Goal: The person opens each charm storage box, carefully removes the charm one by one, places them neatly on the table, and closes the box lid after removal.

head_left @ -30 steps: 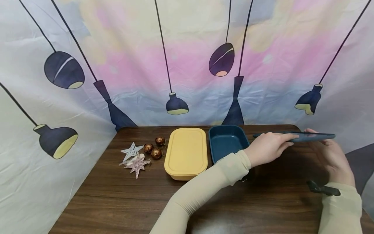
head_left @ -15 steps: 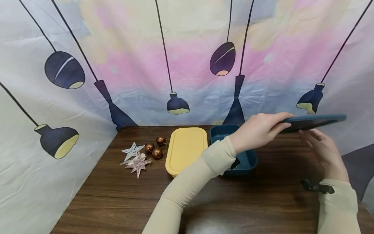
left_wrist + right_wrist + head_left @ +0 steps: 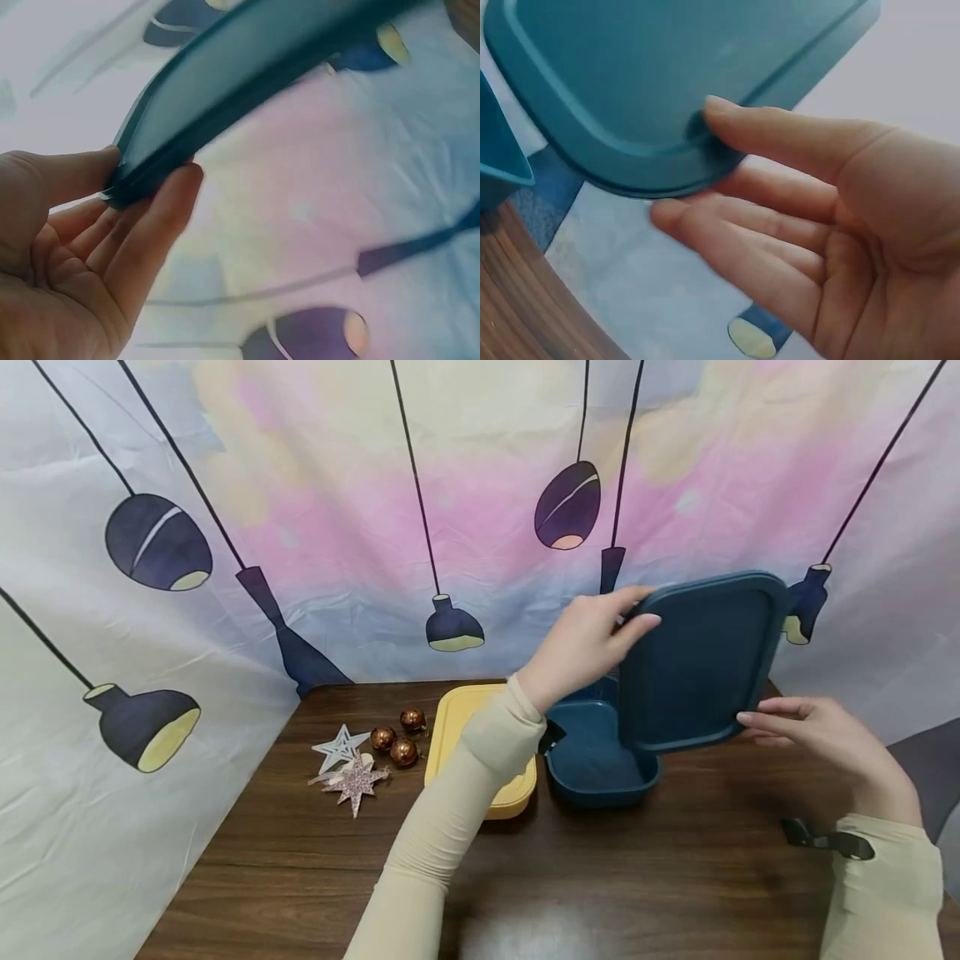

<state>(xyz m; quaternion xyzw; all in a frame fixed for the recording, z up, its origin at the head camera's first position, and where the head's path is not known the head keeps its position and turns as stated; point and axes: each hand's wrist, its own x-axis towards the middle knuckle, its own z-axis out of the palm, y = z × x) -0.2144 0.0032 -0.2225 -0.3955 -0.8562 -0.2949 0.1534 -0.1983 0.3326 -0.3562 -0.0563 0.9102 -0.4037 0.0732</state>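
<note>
A dark blue lid (image 3: 701, 664) is held in the air, tilted nearly upright with its face towards me, above the open blue container (image 3: 600, 793). My left hand (image 3: 643, 608) pinches the lid's upper left rim between thumb and fingers. In the left wrist view the lid (image 3: 247, 75) sits edge-on in that left hand (image 3: 150, 169). My right hand (image 3: 757, 714) has straight fingers at the lid's lower right corner. In the right wrist view the right hand's (image 3: 690, 161) thumb touches the lid (image 3: 667, 67), with the fingers spread below its edge.
A yellow container (image 3: 448, 731) with its lid on stands to the left of the blue one, partly behind my left sleeve. Three copper balls (image 3: 397, 739) and paper stars (image 3: 348, 768) lie further left on the brown table (image 3: 300, 860). A printed curtain hangs close behind.
The lid has risen from lying flat at the right to nearly upright, and has moved left over the blue container. My right hand went from under the lid to touching its lower corner.
</note>
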